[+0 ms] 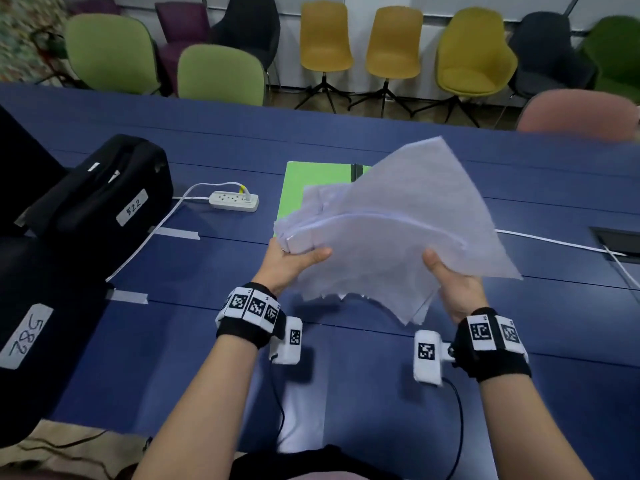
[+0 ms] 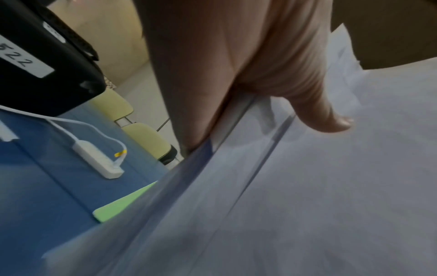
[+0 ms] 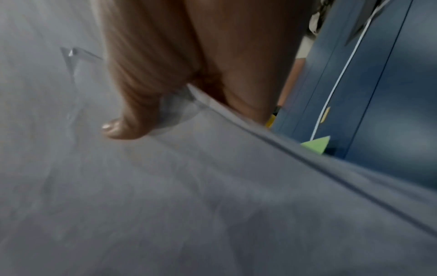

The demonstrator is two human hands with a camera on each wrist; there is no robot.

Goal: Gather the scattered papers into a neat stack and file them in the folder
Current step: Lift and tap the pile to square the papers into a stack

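**A:** Where do things stand?

**B:** Both hands hold the papers up off the table. The left hand grips the left corner, thumb on top and fingers curled beneath. The right hand pinches the near right edge the same way. In each wrist view a thumb lies pressed on the top sheet.

**A:** Is it a neat stack?

**B:** No. The sheets are fanned: corners stick out at the near edge and one big sheet juts to the far right. I judge that gathering is done and squaring is the step in hand.

**A:** And the folder?

**B:** The folder is green and lies flat on the table just beyond the papers, partly hidden by them. More white sheets seem to lie on it, though I cannot tell whether they belong to the held bundle.

**A:** How should the squaring go?

**B:** Turn the bundle upright, loosen both grips so that the sheets can slide, and tap the long edge on the table. Then turn it and tap the short edge. A tight hold would lock the fan in place, while too loose a hold would let the jutting sheet slip out.

**A:** Anything in the way?

**B:** The power strip and its cord lie to the left, and a black bag stands further left. Tap in the bare patch near the body, away from both.
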